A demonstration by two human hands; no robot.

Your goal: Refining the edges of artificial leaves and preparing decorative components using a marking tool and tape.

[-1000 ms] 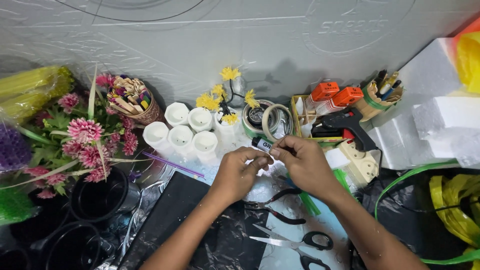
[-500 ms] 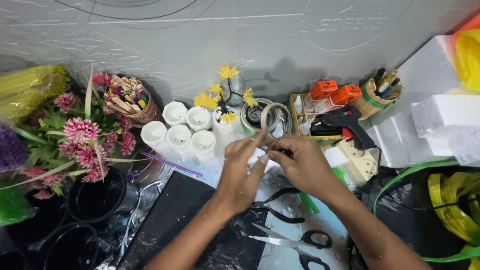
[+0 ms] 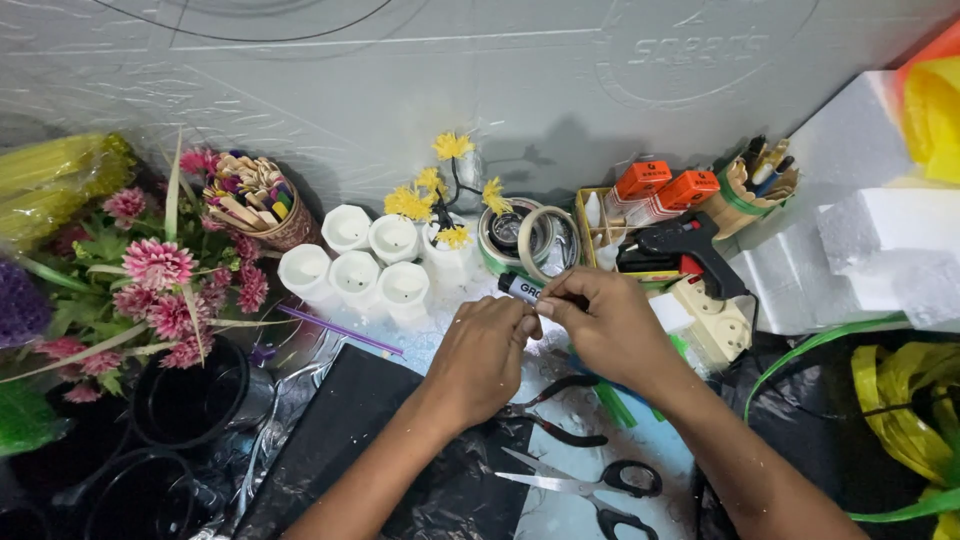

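Both hands (image 3: 560, 335) half hide a small black tube (image 3: 520, 289).

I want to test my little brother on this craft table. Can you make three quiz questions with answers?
1. True or false: the scissors are in the right hand.
2. What colour is the glue gun: A black, B white, C pink?
3. What do both hands pinch together?

Key: 1 false, they lie on the table below the hands. 2 A. 3 A small dark tube with a white label, between the left hand and the right.
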